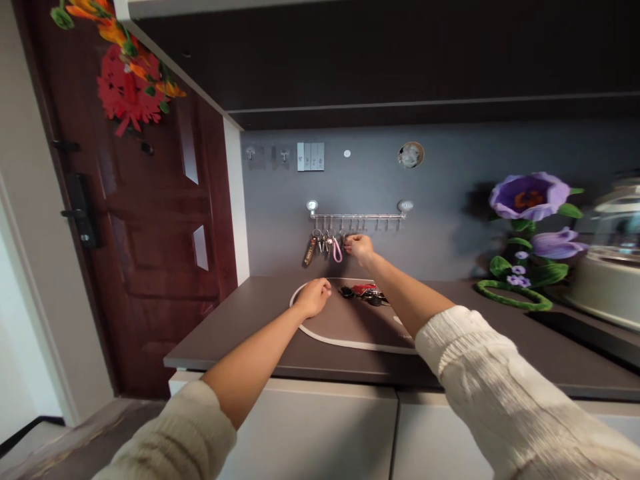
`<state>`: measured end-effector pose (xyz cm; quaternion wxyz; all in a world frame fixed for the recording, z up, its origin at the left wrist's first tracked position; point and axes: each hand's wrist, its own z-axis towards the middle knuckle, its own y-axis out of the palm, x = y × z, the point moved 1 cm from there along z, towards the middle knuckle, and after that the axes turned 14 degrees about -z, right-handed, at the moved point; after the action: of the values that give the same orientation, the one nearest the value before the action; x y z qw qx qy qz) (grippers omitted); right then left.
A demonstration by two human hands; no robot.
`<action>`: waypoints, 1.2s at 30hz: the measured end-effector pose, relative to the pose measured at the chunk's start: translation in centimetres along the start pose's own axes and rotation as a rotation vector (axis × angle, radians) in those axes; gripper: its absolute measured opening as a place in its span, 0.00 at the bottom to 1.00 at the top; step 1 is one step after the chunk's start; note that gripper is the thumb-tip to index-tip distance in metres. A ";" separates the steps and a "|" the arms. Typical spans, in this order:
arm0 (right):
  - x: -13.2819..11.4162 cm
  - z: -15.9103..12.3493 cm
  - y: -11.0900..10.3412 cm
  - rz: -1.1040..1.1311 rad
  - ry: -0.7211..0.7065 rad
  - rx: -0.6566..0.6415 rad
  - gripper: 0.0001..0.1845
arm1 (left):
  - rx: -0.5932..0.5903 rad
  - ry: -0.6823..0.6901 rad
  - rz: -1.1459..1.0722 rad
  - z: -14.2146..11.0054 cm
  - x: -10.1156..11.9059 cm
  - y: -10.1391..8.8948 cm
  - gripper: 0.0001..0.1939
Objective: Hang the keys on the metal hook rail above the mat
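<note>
My right hand (359, 247) is raised to the hook rail (360, 217) on the grey wall, its fingers pinched on keys (345, 241) that they mostly hide. Left of it, several keys (323, 241) hang from the hooks, along with a brown key fob (310, 252) and a pink strap loop (337, 250). My left hand (314, 298) rests on the left part of the brown mat (345, 328), fingers curled, with nothing visible in them. Between my hands, a pile of keys (370, 295) with red and black parts lies on the mat.
A dark countertop (225, 327) runs below the wall. On its right stand a purple artificial flower (530, 197) and a cream appliance with a clear top (607, 273). An overhead cabinet (400, 53) juts out above. Left is a dark red door (160, 267).
</note>
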<state>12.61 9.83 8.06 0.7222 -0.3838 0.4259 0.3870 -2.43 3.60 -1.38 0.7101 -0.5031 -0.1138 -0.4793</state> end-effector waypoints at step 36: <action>6.2 -7.1 -5.0 -0.824 -0.355 -0.079 0.13 | -0.128 0.195 0.408 2.0 3.4 1.9 0.13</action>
<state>16.86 2.92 1.11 0.8627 -0.4763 0.0921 0.1430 1.45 3.40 0.58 0.7664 -0.5112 0.0900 -0.3784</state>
